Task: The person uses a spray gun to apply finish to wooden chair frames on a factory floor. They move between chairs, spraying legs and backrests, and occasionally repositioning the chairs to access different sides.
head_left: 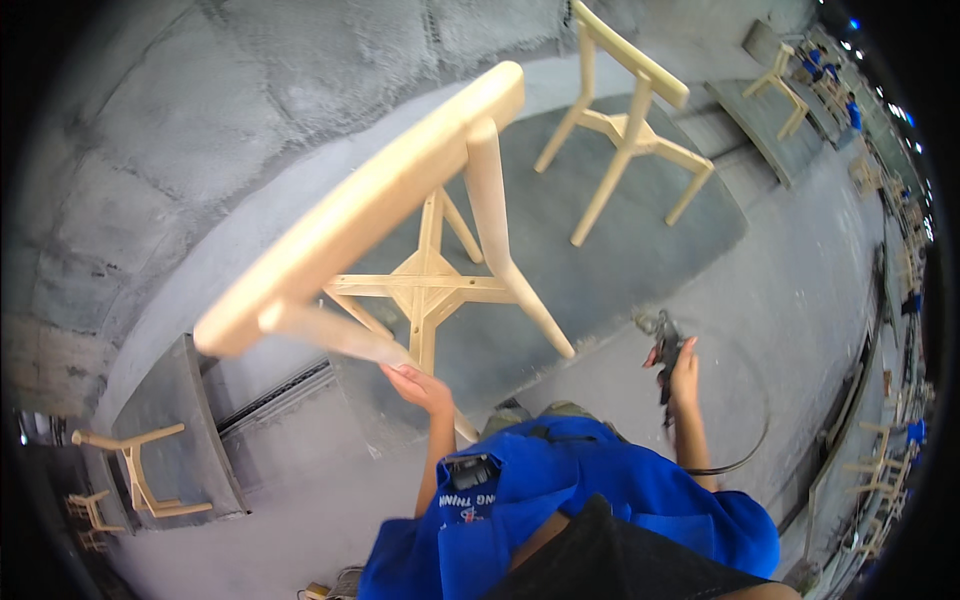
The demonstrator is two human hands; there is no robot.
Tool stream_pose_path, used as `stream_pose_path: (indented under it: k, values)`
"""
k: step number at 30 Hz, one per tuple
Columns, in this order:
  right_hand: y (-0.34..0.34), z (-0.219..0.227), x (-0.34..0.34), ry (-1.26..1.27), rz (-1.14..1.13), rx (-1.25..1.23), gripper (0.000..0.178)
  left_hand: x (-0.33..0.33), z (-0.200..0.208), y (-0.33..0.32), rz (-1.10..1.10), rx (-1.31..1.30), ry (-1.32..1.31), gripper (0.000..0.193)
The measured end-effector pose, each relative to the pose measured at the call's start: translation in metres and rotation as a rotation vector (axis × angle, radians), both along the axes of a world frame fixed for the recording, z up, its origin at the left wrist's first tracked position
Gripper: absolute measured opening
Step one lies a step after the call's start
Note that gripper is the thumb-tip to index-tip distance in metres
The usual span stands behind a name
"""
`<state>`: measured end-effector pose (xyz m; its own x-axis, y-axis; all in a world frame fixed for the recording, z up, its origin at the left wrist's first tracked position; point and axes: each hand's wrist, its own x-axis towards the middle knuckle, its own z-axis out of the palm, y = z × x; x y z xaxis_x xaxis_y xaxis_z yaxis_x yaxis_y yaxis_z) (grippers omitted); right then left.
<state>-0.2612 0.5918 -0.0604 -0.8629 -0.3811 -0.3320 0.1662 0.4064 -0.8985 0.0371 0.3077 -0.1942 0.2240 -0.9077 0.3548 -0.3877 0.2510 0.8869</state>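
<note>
A pale wooden chair frame (pixel 425 285) without a seat stands in front of me on a dark grey board, its curved backrest (pixel 365 205) uppermost. Its cross-shaped seat support shows below the backrest. My left hand (pixel 422 388) is closed on the near leg of this frame, and covers part of it. In my right hand (pixel 683 375), out to the right of the frame, is a black spray gun (pixel 664 350) with a metallic head; a thin hose (pixel 755 450) loops from it past my forearm. The spray gun is apart from the chair and a little blurred.
A second chair frame (pixel 630 130) stands farther back on the same dark board (pixel 690 245). More frames stand on boards at the left (pixel 135 465) and far right (pixel 785 90). A rough grey wall (pixel 250 90) rises behind. People in blue are at the far right.
</note>
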Motion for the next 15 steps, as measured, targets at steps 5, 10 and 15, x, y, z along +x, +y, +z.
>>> stream_pose_path:
  k: [5,10,15]
  values:
    - [0.088,-0.038,0.061,-0.290,-0.482,-0.035,0.081,-0.005,-0.028,0.036,-0.154,-0.095,0.113,0.060]
    - [0.104,-0.015,0.050,-0.166,-0.273,-0.099,0.083,-0.017,-0.084,0.051,-0.369,0.077,-0.213,0.049]
    - [0.098,0.050,0.037,0.007,-0.204,-0.426,0.103,-0.059,-0.102,0.023,-0.400,0.195,-0.227,0.045]
